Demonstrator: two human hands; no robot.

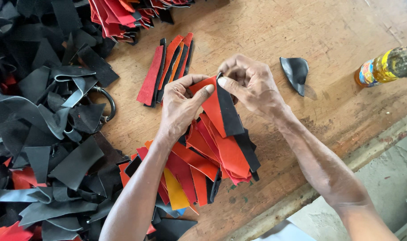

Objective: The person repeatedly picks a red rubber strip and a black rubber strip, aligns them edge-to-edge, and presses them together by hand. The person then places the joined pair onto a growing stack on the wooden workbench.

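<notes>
Both hands meet over the middle of a worn wooden table. My left hand pinches an orange-red leather piece with its thumb on top. My right hand grips a black leather piece pressed against the orange one's right edge. The two pieces hang together, pointing down. Beneath them lies a loose fan of red, orange, yellow and black leather pieces.
A big heap of black leather scraps fills the left side. A neat row of red and black strips lies behind my hands, with a red stack further back. A curled black piece and a lying bottle are at right.
</notes>
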